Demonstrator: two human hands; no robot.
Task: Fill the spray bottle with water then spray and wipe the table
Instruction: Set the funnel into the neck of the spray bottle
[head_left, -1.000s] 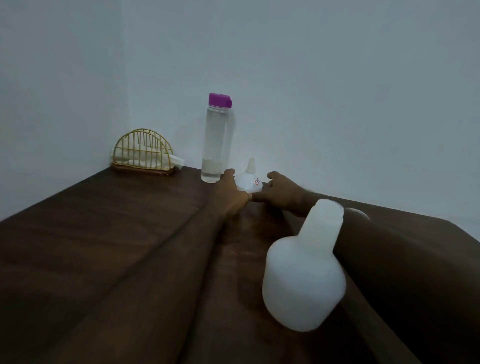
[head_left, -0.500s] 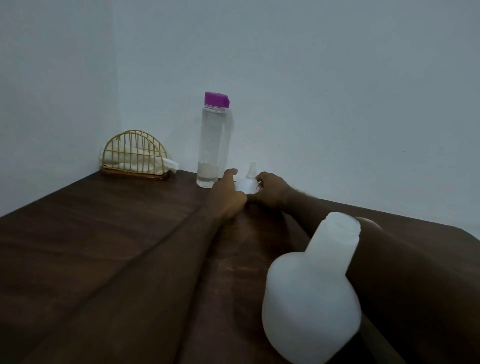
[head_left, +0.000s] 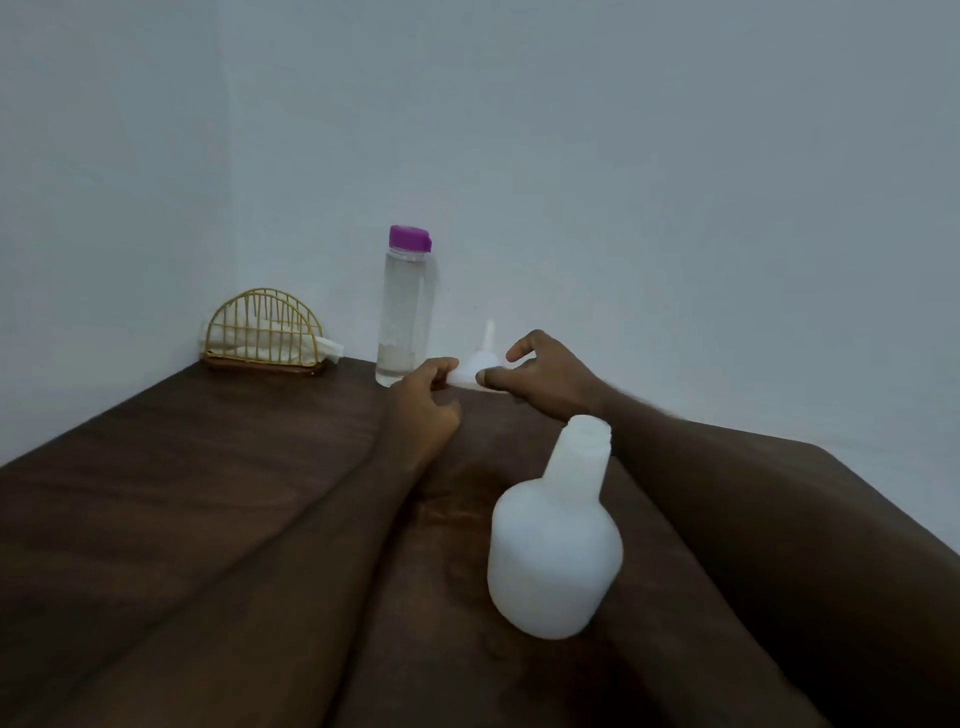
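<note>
A white spray bottle (head_left: 556, 551) stands open-necked, with no spray head on it, on the dark wooden table (head_left: 208, 493) between my forearms. Farther back a small white funnel (head_left: 482, 359) sits spout up. My left hand (head_left: 423, 402) pinches its left rim. My right hand (head_left: 543, 374) holds its right rim with the thumb, the index finger raised above. A clear water bottle (head_left: 405, 317) with a purple cap stands upright just left of the funnel, near the wall.
A gold wire napkin holder (head_left: 262, 338) with white tissues sits in the back left corner by the wall. The table's right edge (head_left: 857, 499) runs diagonally close to my right forearm.
Both hands stay at the funnel. My right hand's fingers have spread and lifted over it. The view has shifted a little, so everything sits slightly lower and to the right.
</note>
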